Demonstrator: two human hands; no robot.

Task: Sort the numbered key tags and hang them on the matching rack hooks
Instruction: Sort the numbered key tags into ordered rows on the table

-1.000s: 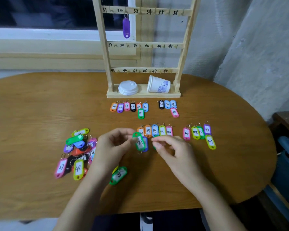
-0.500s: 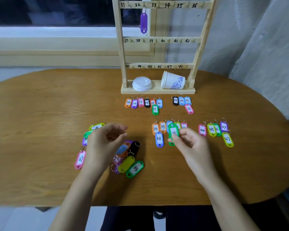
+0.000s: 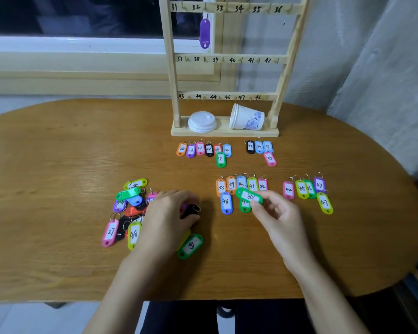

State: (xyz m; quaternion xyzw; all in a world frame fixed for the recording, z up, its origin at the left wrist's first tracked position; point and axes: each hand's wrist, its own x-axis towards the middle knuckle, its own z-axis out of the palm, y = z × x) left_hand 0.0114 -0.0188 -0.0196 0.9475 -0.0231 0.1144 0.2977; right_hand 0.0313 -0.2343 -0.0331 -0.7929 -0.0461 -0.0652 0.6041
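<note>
My right hand (image 3: pixel 278 218) pinches a green numbered tag (image 3: pixel 249 196) just above the sorted row of tags 38 to 42 (image 3: pixel 241 185). My left hand (image 3: pixel 169 218) lies on the loose pile of mixed tags (image 3: pixel 130 203), fingers curled down over a black tag (image 3: pixel 192 209); whether they grip it is hidden. The wooden rack (image 3: pixel 227 59) stands at the table's far side with hooks numbered 31 to 48. One purple tag (image 3: pixel 205 32) hangs at hook 32.
Other sorted rows lie flat: 25 to 30 (image 3: pixel 203 149), 33 to 35 (image 3: pixel 260 147), 44 to 47 (image 3: pixel 304 189). A tipped paper cup (image 3: pixel 247 118) and white lid (image 3: pixel 202 121) sit on the rack base. A green tag (image 3: pixel 190 245) lies near my left wrist.
My right hand took the green tag from both hands and carried it right, to the 38 to 42 row. My left hand moved left and dropped onto the loose pile.
</note>
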